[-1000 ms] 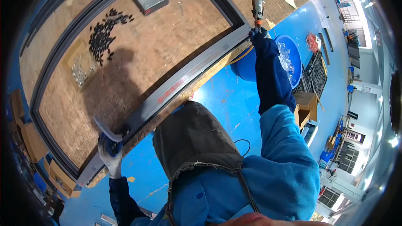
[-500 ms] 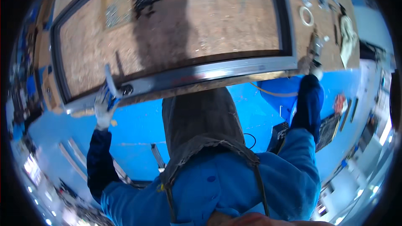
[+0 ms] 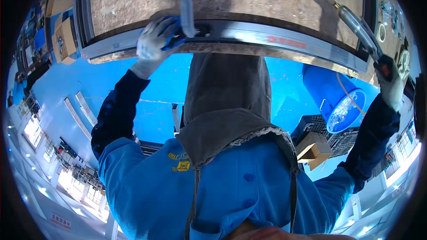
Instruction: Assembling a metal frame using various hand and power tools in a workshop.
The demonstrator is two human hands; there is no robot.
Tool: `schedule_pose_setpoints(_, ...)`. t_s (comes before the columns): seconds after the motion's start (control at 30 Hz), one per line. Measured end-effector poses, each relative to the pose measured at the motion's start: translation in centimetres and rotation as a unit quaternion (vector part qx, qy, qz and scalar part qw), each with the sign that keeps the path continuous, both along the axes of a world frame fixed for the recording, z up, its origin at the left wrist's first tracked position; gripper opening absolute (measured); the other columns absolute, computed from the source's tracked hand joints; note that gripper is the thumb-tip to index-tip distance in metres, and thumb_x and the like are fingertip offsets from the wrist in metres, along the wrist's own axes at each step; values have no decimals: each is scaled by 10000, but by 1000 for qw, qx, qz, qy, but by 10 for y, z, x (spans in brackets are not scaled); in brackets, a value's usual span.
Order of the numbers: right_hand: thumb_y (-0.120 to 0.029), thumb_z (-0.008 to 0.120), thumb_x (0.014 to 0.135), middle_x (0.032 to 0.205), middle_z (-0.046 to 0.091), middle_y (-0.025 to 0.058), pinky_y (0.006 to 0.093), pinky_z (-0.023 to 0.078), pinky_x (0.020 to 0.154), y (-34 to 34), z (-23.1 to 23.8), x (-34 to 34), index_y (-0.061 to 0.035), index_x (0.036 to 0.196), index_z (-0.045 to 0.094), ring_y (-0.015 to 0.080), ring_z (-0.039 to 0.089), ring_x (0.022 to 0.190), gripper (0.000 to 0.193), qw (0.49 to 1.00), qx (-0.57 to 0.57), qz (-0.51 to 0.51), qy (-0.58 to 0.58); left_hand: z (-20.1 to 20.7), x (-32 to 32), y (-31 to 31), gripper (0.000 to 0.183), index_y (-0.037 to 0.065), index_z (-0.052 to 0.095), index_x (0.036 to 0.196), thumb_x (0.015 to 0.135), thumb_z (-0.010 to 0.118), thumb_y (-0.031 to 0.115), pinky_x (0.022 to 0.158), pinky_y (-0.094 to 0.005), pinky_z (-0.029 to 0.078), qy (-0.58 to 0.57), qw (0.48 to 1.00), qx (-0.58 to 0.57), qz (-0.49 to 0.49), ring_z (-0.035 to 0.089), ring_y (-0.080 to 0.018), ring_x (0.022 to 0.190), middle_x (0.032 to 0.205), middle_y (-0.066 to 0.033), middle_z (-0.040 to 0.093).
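My left hand [image 3: 153,40], in a white and blue work glove, is closed at the base of a window handle. The handle [image 3: 187,11] has a silver lever pointing away from me and a black base against the near rail of a grey metal window frame [image 3: 249,33]. The exact grip is partly hidden by the fingers. At the far right my right hand [image 3: 393,80], also gloved, is wrapped around the dark grip of a power screwdriver [image 3: 356,23]. Its bit points up and left over the board inside the frame, apart from the rail.
The frame lies on a worn wooden worktable [image 3: 133,0]. A roll of tape [image 3: 381,32] and small bagged parts sit at its right side. Below stand a blue barrel [image 3: 329,93] with clear plastic in it, an open cardboard box [image 3: 313,149] and black crates. Another carton [image 3: 64,42] stands left.
My left hand has slid the handle rightward along the near rail. The right hand has lifted the screwdriver from the table's right side and swung it over the frame. My view has shifted.
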State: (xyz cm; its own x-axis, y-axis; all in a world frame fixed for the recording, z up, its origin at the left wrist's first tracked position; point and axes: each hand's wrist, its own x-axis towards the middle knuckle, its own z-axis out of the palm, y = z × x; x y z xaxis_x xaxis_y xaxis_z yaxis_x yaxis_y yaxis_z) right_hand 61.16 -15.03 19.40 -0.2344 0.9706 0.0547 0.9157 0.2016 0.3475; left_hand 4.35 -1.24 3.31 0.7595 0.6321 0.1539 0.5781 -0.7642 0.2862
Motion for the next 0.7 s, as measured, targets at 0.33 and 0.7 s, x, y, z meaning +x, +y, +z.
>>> schedule_pose_setpoints(0.33,-160,502,872,1079,615,71,370,461,827,82,-4,-140,-249,1175,562,289,578,1022,321,919,-157,-251,-261,-13,-15,5,485,113,604,1109,673,757,261,860,-417,462,-111,990,-87,-20,587,-296,993,1132,-80,595)
schedule_pose_setpoints(0.7,20,715,665,1504,112,212,518,379,1017,80,-96,-178,-355,1111,646,556,0,1330,587,839,344,-412,94,-14,-20,4,487,140,600,1128,681,733,280,882,-414,445,-112,990,-83,-4,586,-283,993,1111,-78,590)
